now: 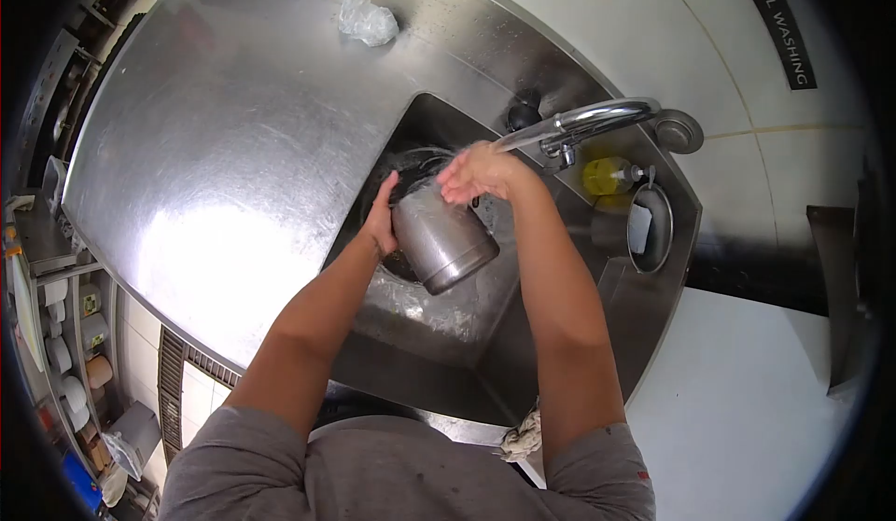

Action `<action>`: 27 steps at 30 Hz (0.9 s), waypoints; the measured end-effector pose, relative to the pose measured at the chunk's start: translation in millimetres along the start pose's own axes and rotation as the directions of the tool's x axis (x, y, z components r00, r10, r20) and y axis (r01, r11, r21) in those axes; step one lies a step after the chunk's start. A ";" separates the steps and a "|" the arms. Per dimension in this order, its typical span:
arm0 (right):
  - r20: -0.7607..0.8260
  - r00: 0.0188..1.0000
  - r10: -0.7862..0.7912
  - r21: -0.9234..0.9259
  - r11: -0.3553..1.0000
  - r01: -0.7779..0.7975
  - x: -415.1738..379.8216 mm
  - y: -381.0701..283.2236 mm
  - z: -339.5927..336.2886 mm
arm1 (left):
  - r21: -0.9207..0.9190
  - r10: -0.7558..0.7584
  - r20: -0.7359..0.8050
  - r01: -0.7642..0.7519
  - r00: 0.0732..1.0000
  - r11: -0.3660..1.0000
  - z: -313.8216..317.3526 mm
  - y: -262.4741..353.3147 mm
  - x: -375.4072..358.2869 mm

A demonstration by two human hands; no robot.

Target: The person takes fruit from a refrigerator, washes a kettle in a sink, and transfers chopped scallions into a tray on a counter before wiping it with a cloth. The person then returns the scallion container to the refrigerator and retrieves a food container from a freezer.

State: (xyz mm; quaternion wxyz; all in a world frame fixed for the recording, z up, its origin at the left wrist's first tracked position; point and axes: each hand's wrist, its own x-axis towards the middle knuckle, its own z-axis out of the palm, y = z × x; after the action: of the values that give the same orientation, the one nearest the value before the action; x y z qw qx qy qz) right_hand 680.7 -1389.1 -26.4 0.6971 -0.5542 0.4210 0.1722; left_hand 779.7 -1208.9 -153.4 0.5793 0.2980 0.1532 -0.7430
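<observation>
A stainless steel canister point(442, 241) is tilted inside the sink basin point(425, 115), its base toward me. My left hand point(382, 215) grips its left side near the top, thumb pointing up along the wall. Over the rim on the other side is my right hand point(482, 174), fingers extended and slightly blurred. Water from the chrome faucet point(597, 115) runs down onto that hand and splashes around the canister's mouth. The lower part of my left hand's fingers is hidden behind the canister.
A crumpled clear plastic bag point(368, 19) lies on the steel counter point(224, 101). Right of the faucet stand a bottle of yellow liquid point(609, 176) and an oval metal dish point(661, 232) with a pale pad. A cloth point(523, 435) hangs at the front edge.
</observation>
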 end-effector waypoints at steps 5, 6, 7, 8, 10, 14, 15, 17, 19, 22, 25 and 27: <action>0.192 0.979 0.069 -0.070 0.996 -0.057 -31.1 -15.7 -12.8 | 0.040 -0.029 -0.084 0.032 0.996 0.999 7.3 9.8 31.8; 0.186 0.980 0.072 -0.069 0.996 -0.060 -35.0 -18.0 -14.2 | 0.021 -0.016 -0.053 0.017 0.998 1.000 10.3 9.8 31.9; 0.161 0.986 0.032 -0.032 0.999 -0.027 -38.8 -21.2 -16.0 | 0.003 -0.002 -0.023 0.002 1.000 1.000 13.3 9.8 31.6; 0.134 0.991 -0.008 0.005 1.000 0.007 -43.0 -24.4 -16.5 | -0.004 0.011 0.004 -0.011 1.000 1.000 12.2 9.1 32.0; 0.061 0.998 -0.002 -0.103 0.995 0.009 -47.3 -27.8 -16.7 | -0.066 0.010 0.025 -0.009 1.000 0.998 6.1 7.3 28.2; -0.169 0.975 -0.146 -0.478 0.877 0.048 -65.5 -20.9 4.4 | -0.189 0.104 0.003 -0.102 0.995 0.977 3.1 -5.4 18.7; -0.168 0.975 -0.144 -0.480 0.876 0.047 -64.4 -12.1 6.9 | -0.239 0.133 -0.030 -0.136 0.991 0.961 4.6 -9.1 14.8; -0.183 0.967 -0.176 -0.444 0.893 0.078 -56.3 8.6 6.3 | -0.280 0.160 -0.002 -0.154 0.987 0.948 -6.5 -16.9 22.4; -0.138 0.985 -0.108 -0.273 0.960 0.067 -56.2 18.6 -9.5 | -0.320 0.187 0.027 -0.169 0.982 0.932 -17.9 -22.5 28.4; -0.044 0.996 -0.080 -0.166 0.984 0.072 -47.2 33.1 -24.8 | -0.264 0.124 0.076 -0.100 0.989 0.959 -13.6 -17.7 22.0; -0.212 0.976 -0.054 -0.121 0.992 0.029 -54.1 23.5 3.8 | -0.223 0.115 0.097 -0.091 0.989 0.971 -5.8 -12.1 12.9; -0.391 0.890 -0.235 -0.069 0.972 0.226 -55.3 24.9 19.4 | -0.112 0.099 -0.007 -0.099 0.995 0.989 -0.2 -7.2 8.1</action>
State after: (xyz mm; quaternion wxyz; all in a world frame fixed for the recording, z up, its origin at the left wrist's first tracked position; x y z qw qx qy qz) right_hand 638.4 -1350.6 1.5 0.6068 -0.6311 0.4828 -0.0228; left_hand 771.7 -1213.0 -159.5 0.6312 0.2727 0.1803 -0.7034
